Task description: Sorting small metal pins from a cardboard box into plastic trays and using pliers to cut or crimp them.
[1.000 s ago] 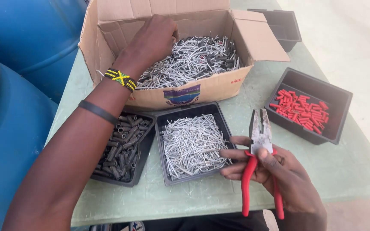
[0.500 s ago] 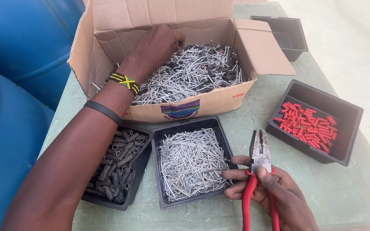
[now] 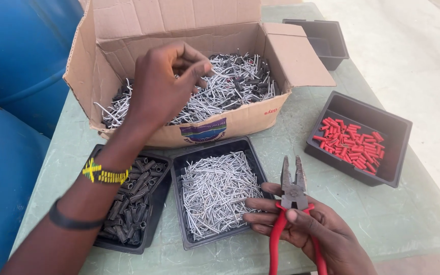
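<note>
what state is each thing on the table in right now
cardboard box: flaps open, holds metal pieces
left hand: raised over box, fingertips pinched
right hand: holds pliers
pliers: jaws shut, pointing up
middle tray: full of silver pins
far tray: empty

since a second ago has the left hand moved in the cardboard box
Yes. The left hand has lifted off the wire pieces, fingertips pinched above the cardboard box.
</note>
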